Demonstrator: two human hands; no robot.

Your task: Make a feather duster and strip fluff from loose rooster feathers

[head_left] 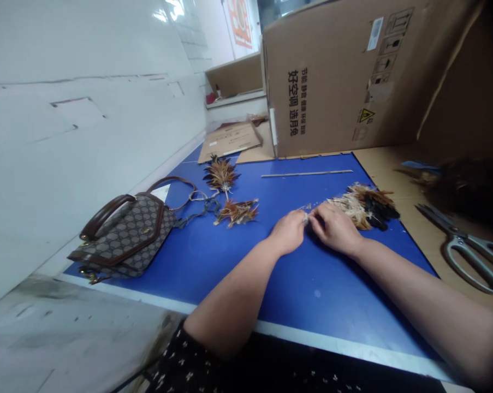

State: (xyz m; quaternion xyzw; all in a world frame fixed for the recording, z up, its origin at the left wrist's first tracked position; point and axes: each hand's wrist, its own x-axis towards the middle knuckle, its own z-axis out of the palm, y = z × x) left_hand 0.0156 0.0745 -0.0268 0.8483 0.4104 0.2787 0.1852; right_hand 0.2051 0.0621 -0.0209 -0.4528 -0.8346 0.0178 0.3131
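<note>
My left hand and my right hand meet above the blue table mat, fingertips pinched close together. Between them shows a small pale tuft, which looks like a feather; most of it is hidden by the fingers. Just beyond my right hand lies a pile of cream, brown and black feathers. To the left of my hands rests a smaller loose bunch of brown feathers. Behind that is a round brown and black feather cluster with a pale stem. Tiny bits of fluff lie past my fingertips.
A patterned handbag with a strap stands at the left by the wall. A thin stick lies toward the back. Large scissors rest on cardboard at the right. A big cardboard box rises behind, beside flat cardboard.
</note>
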